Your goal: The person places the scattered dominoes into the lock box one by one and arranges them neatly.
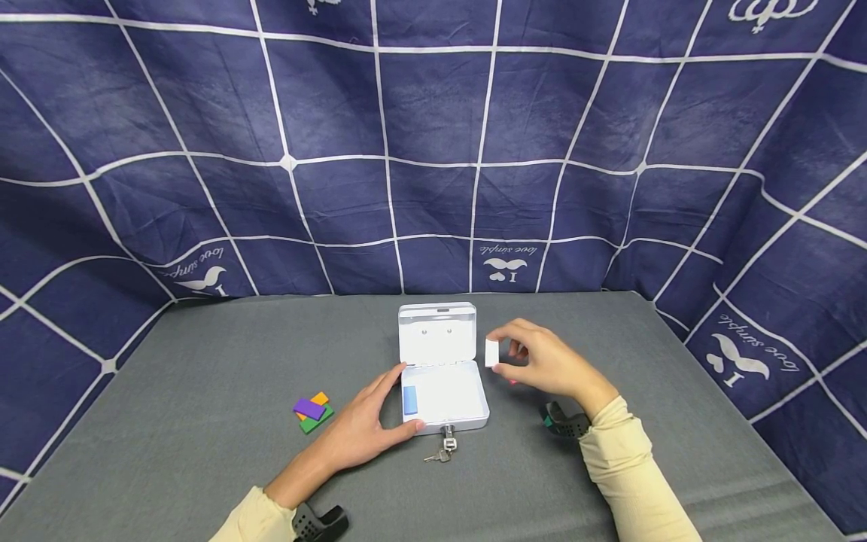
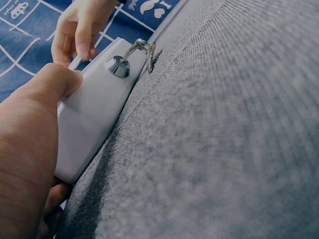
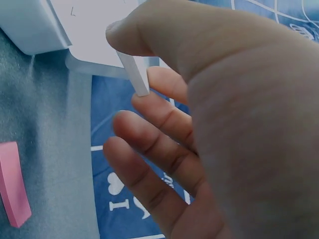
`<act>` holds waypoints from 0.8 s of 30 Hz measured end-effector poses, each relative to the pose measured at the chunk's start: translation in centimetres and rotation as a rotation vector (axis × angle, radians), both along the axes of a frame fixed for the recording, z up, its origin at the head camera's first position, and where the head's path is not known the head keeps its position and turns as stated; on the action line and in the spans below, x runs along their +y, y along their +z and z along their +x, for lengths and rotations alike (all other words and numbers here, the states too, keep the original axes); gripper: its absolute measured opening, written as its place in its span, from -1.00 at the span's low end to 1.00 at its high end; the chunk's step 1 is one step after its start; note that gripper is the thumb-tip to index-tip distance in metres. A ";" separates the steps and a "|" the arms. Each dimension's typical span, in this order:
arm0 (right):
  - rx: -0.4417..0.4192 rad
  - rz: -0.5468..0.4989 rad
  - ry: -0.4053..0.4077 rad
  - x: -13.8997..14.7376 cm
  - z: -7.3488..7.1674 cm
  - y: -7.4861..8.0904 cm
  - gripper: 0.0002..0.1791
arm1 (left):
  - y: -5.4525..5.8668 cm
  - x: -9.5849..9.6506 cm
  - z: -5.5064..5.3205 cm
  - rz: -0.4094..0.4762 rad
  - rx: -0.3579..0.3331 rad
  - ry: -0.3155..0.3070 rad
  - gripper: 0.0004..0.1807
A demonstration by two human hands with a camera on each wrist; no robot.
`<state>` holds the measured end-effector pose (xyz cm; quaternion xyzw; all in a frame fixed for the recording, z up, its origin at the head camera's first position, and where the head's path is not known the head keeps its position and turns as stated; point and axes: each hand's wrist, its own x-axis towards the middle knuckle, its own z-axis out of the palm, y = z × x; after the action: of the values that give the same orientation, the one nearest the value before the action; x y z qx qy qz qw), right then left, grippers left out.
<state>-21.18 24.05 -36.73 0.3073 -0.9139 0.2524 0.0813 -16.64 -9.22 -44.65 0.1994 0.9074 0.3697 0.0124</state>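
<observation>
A white metal cash box (image 1: 450,391) stands on the grey surface with its lid (image 1: 436,336) raised. Inside, along the left wall, lies a light blue block (image 1: 409,400). My left hand (image 1: 366,421) holds the box by its left side, thumb on the front rim and fingers toward the back corner. Just right of the box, my right hand (image 1: 542,361) pinches a flat white block (image 1: 491,353) between thumb and fingers, above the surface. In the right wrist view, the white block (image 3: 133,72) shows edge-on, its other fingers spread apart.
Keys (image 1: 443,455) hang from the lock at the box's front. Left of the box lie a purple block (image 1: 309,409), an orange block (image 1: 321,397) and a green block (image 1: 316,420), overlapping. A pink block (image 3: 14,184) lies under my right hand. A blue checked curtain (image 1: 433,196) stands behind.
</observation>
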 end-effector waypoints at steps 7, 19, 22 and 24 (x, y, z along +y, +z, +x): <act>0.010 0.010 0.007 -0.9 0.3 0.2 -0.54 | 0.0 0.0 0.0 -0.004 -0.004 0.003 0.08; 0.051 0.014 0.040 -2.4 0.4 -0.4 -0.54 | 0.1 0.0 0.0 -0.001 -0.011 -0.001 0.08; 0.054 0.024 0.045 -2.9 0.4 -0.5 -0.54 | 0.2 0.0 0.0 -0.006 -0.013 0.001 0.08; 0.055 0.028 0.050 -3.3 0.5 -0.6 -0.54 | 0.2 0.0 0.0 -0.009 -0.014 0.002 0.08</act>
<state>-20.68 20.76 -37.37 0.3379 -0.9069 0.2330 0.0955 -16.61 -9.22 -44.48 0.1958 0.9091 0.3672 0.0194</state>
